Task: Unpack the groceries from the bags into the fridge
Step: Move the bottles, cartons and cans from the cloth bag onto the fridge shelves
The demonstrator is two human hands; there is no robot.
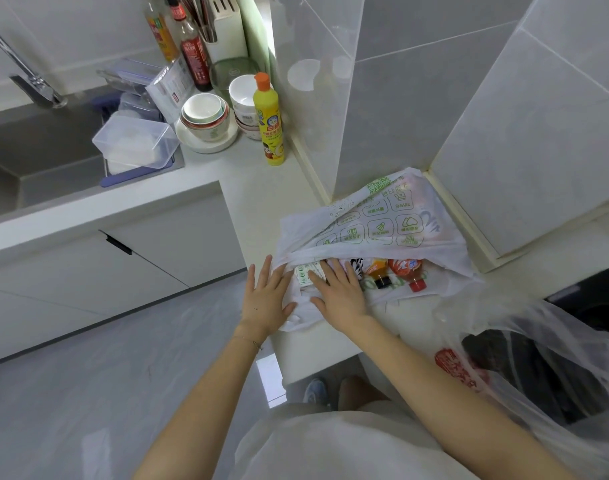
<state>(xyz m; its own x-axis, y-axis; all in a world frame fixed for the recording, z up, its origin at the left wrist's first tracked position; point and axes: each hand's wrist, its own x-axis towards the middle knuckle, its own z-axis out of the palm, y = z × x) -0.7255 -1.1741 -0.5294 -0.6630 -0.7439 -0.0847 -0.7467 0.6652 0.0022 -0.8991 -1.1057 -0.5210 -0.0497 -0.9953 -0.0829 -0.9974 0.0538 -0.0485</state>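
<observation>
A white plastic grocery bag [382, 220] with green print lies on its side on the white counter [261, 188], its mouth facing me. Inside the mouth I see a white carton with green print [304, 273], a small orange bottle with a black cap [379, 271] and a red-capped bottle [412, 271]. My left hand [265, 299] lies flat with straight fingers on the bag's left edge. My right hand [341, 292] reaches into the mouth, its fingers spread over the carton. A second, clear bag [538, 358] with red print stands at the right.
A yellow dish-soap bottle [269, 123], stacked bowls [206, 119], sauce bottles [192, 46] and clear plastic boxes [136, 140] crowd the back counter by the sink [36, 147]. A black hob [594, 296] sits at the right. Tiled walls close in behind the bag.
</observation>
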